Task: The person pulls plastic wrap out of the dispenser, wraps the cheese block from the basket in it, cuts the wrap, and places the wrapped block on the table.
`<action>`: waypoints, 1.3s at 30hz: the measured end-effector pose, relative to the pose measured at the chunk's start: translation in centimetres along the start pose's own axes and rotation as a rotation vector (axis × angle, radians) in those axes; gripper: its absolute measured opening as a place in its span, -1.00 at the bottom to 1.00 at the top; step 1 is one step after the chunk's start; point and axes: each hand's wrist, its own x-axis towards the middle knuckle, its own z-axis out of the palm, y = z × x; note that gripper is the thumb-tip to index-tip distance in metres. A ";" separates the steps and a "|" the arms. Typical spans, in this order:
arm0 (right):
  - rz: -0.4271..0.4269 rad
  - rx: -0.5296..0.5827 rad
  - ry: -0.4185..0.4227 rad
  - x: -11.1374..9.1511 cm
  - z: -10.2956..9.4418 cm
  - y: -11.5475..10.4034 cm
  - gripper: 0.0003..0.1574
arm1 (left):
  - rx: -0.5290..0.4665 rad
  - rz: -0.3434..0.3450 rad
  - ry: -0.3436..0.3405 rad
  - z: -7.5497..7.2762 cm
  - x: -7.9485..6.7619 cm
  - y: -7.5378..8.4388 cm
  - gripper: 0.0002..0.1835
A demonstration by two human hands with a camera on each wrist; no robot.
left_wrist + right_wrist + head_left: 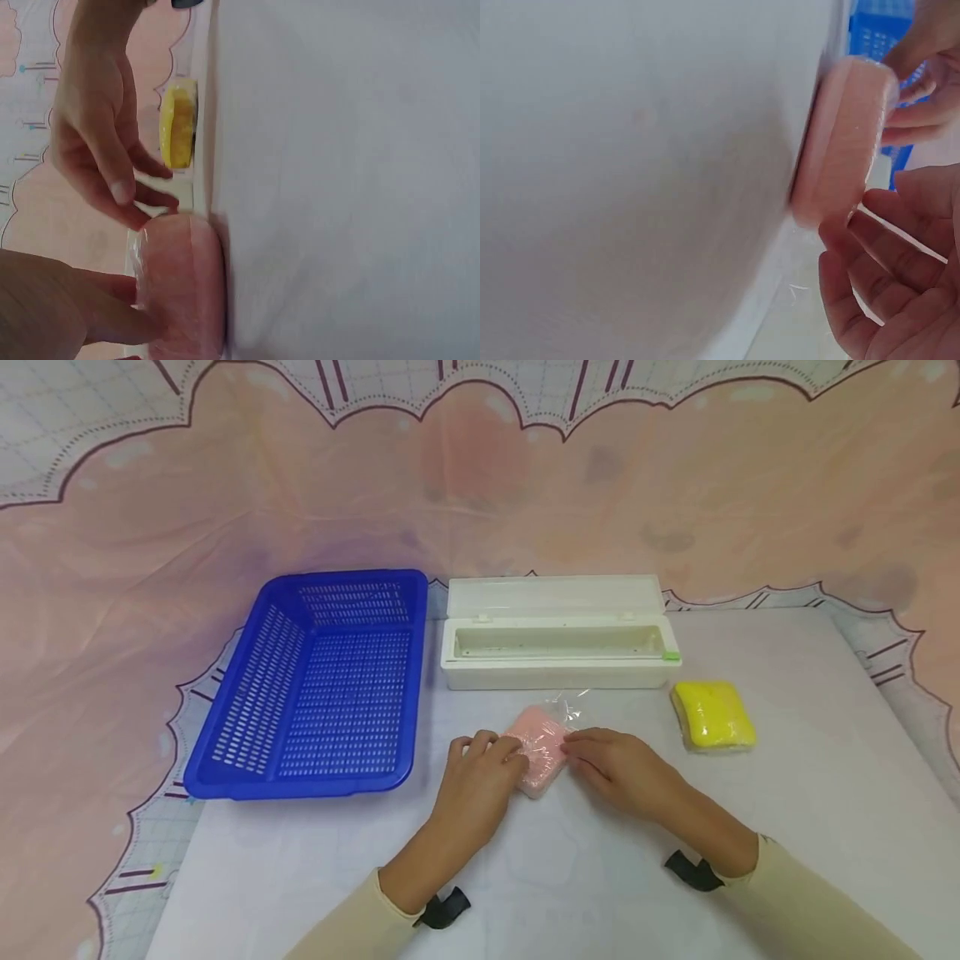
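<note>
A pink block in clear plastic wrap lies on the white table in front of the white box, and loose wrap sticks out at its far end. My left hand grips its left side, fingers bent over the edge; in the left wrist view the thumb of this left hand presses against the block. From the other side my right hand touches the right edge with its fingertips. The right wrist view shows the fingers of that right hand loosely bent against the block's near corner, the palm apart from it.
A blue perforated basket stands at the left. Behind the block is a long white box with its lid raised and a green tab at the right. A yellow wrapped block lies at the right. A patterned cloth hangs behind.
</note>
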 end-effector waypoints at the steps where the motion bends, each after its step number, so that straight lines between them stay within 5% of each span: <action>1: -0.007 0.002 0.009 -0.1 0.0 -0.1 -0.65 | -0.005 -0.017 0.003 -0.1 -0.1 -0.1 -0.72; 8: 0.066 0.046 0.097 -0.4 -0.3 -0.5 -0.70 | -0.085 -0.015 0.037 0.1 -0.7 0.9 -0.83; 16: 0.084 0.117 -0.078 -0.9 -0.1 -1.0 -0.68 | -0.073 -0.087 0.038 0.3 -0.6 0.2 -0.87; 20: 0.076 0.143 -0.033 -0.8 -0.4 -1.5 -0.68 | -0.083 -0.100 0.068 0.3 -0.6 0.4 -0.88; 24: 0.162 0.121 0.038 0.0 -0.6 -1.4 -0.55 | -0.055 -0.078 0.052 0.5 -0.4 0.8 -0.87; 29: 0.240 0.180 -0.065 0.3 -0.4 -1.0 -0.44 | -0.058 -0.076 0.045 1.2 -0.1 0.0 -0.93; 33: 0.239 0.229 -0.115 0.0 -0.3 -1.0 -0.51 | -0.127 -0.077 0.085 1.3 -0.2 -1.0 -0.89; 39: 0.219 0.204 -0.038 0.1 -0.5 -0.9 -0.53 | -0.354 -0.141 0.111 1.3 -0.4 -1.7 -0.81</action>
